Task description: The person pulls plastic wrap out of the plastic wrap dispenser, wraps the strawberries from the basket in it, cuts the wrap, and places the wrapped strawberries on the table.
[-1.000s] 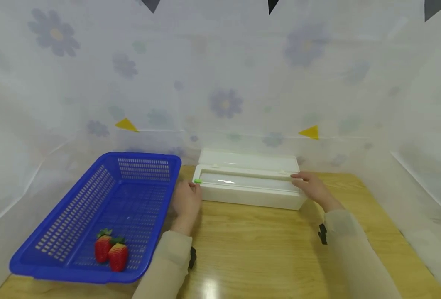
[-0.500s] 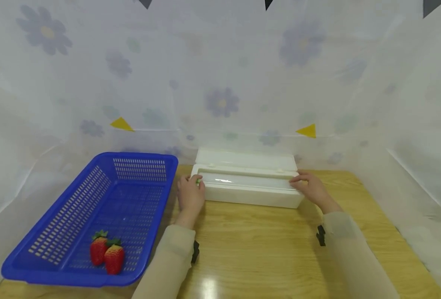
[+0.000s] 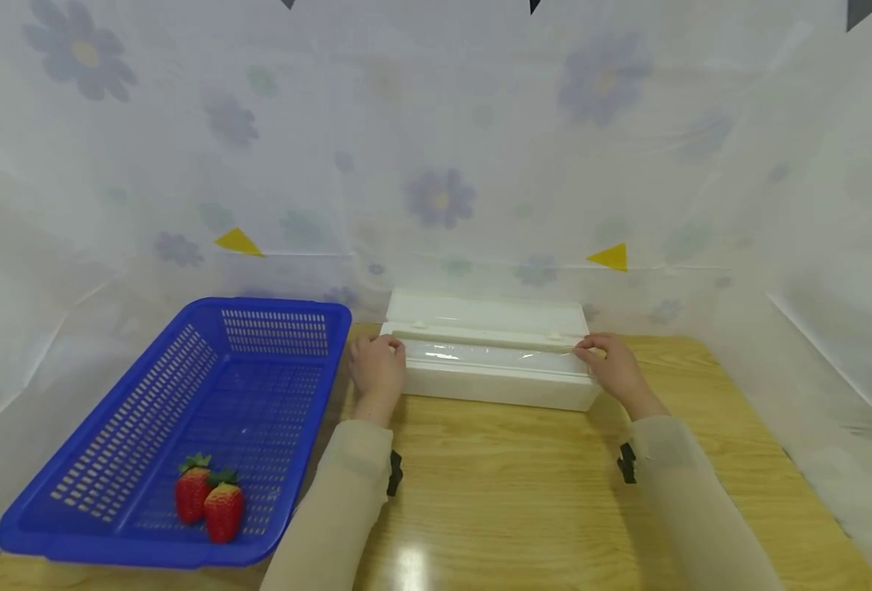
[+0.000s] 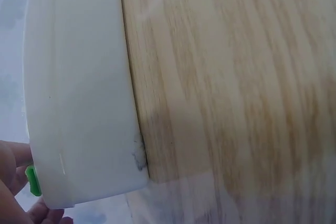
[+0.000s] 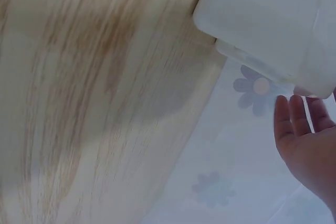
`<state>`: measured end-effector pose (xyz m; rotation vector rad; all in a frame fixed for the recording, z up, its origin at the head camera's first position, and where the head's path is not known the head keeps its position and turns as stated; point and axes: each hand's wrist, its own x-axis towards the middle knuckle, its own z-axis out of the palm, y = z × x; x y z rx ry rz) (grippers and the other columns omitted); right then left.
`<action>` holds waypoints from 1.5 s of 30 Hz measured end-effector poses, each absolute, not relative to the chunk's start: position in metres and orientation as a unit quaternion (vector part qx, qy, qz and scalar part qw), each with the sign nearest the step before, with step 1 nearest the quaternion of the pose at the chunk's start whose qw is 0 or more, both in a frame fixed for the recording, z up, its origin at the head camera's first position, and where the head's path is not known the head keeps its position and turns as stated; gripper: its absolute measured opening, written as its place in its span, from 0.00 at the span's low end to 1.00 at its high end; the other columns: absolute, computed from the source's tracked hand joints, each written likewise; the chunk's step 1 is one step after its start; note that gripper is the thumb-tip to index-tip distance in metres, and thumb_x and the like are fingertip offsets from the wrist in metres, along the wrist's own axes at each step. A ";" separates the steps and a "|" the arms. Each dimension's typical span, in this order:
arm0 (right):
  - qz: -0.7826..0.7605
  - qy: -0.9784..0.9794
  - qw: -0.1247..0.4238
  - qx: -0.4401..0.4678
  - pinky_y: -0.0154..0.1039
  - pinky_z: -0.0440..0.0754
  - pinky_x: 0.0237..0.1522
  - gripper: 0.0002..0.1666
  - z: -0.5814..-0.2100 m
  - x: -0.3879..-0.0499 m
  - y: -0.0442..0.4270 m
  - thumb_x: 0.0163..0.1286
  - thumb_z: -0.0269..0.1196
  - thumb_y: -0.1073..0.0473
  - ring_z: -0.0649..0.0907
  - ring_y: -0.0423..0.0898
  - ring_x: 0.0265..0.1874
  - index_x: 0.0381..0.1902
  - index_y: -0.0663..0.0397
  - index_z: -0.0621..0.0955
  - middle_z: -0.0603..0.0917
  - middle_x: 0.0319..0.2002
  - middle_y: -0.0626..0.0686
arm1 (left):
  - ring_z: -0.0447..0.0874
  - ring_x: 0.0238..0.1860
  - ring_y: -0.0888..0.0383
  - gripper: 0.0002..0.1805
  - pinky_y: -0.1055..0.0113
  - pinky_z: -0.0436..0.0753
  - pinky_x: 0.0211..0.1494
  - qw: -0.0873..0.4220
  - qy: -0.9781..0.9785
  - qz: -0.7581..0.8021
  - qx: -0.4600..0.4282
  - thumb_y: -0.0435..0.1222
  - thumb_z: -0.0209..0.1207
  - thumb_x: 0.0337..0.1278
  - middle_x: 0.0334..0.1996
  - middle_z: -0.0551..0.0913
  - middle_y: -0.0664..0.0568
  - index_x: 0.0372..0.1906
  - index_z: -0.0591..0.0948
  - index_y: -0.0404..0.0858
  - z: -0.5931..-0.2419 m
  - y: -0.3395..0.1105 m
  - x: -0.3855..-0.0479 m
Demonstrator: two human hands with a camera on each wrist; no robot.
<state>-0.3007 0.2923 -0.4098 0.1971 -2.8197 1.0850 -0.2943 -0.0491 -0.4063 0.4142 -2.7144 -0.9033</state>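
A long white plastic wrap dispenser (image 3: 495, 387) lies on the table, its lid (image 3: 486, 313) tipped back. Clear, shiny plastic wrap (image 3: 480, 353) stretches across its opening, with a crease toward the right. At the dispenser's left end my left hand (image 3: 377, 367) pinches the wrap's edge, as far as the head view shows. Close by its fingers, the left wrist view shows a green slider (image 4: 32, 180). My right hand (image 3: 615, 369) pinches the wrap at the right end between thumb and forefinger; its other fingers (image 5: 299, 116) are extended. Both pinch points are partly hidden.
A blue perforated basket (image 3: 140, 552) stands left of my left arm, holding two red strawberries (image 3: 223, 513). Behind the dispenser rises a flowered white curtain (image 3: 436, 131) with yellow triangles on it. Wooden table (image 3: 510, 492) extends in front of the dispenser.
My left hand has come up onto the dispenser's left corner, covering the green slider in the head view. The wrap now shows a crease. My right hand has barely shifted.
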 end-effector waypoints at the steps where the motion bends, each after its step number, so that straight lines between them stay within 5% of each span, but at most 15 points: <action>1: 0.357 -0.930 0.063 0.065 0.64 0.63 0.59 0.16 -0.410 -0.301 0.292 0.72 0.53 0.58 0.67 0.67 0.59 0.44 0.69 0.78 0.71 0.55 0.70 | 0.68 0.59 0.46 0.10 0.50 0.69 0.61 0.127 -0.931 -0.313 0.142 0.41 0.56 0.61 0.53 0.75 0.42 0.40 0.84 0.42 -0.406 -0.049 -0.295; 11: 0.338 -0.936 0.087 0.042 0.41 0.71 0.37 0.17 -0.409 -0.304 0.289 0.72 0.53 0.55 0.74 0.51 0.35 0.44 0.65 0.79 0.80 0.38 0.63 | 0.74 0.51 0.48 0.10 0.55 0.68 0.56 0.166 -0.926 -0.307 0.144 0.43 0.57 0.61 0.43 0.81 0.46 0.41 0.84 0.45 -0.407 -0.048 -0.301; 20: 0.358 -0.931 0.076 0.010 0.43 0.73 0.40 0.21 -0.404 -0.307 0.284 0.73 0.50 0.53 0.76 0.54 0.39 0.47 0.67 0.77 0.79 0.43 0.65 | 0.79 0.41 0.51 0.10 0.57 0.67 0.51 0.182 -0.916 -0.326 0.145 0.44 0.56 0.62 0.34 0.85 0.51 0.39 0.84 0.45 -0.401 -0.046 -0.306; 28: 0.364 -0.926 0.094 0.014 0.36 0.72 0.35 0.17 -0.395 -0.309 0.279 0.73 0.51 0.57 0.74 0.49 0.33 0.44 0.68 0.77 0.79 0.37 0.64 | 0.80 0.39 0.52 0.10 0.56 0.66 0.53 0.184 -0.908 -0.348 0.144 0.44 0.56 0.62 0.35 0.86 0.52 0.39 0.84 0.45 -0.392 -0.046 -0.308; 40: 0.420 -0.904 0.081 0.020 0.27 0.79 0.31 0.19 -0.384 -0.311 0.278 0.75 0.46 0.57 0.81 0.53 0.36 0.48 0.68 0.74 0.81 0.45 0.68 | 0.81 0.45 0.52 0.10 0.50 0.66 0.60 0.199 -0.887 -0.392 0.139 0.42 0.55 0.63 0.40 0.86 0.51 0.40 0.84 0.43 -0.377 -0.049 -0.308; 45: 0.436 -0.895 0.087 0.016 0.27 0.80 0.31 0.20 -0.381 -0.311 0.279 0.75 0.46 0.57 0.80 0.39 0.31 0.49 0.71 0.73 0.80 0.45 0.68 | 0.81 0.43 0.52 0.10 0.50 0.67 0.57 0.207 -0.879 -0.408 0.136 0.42 0.55 0.63 0.39 0.86 0.50 0.39 0.85 0.44 -0.376 -0.052 -0.306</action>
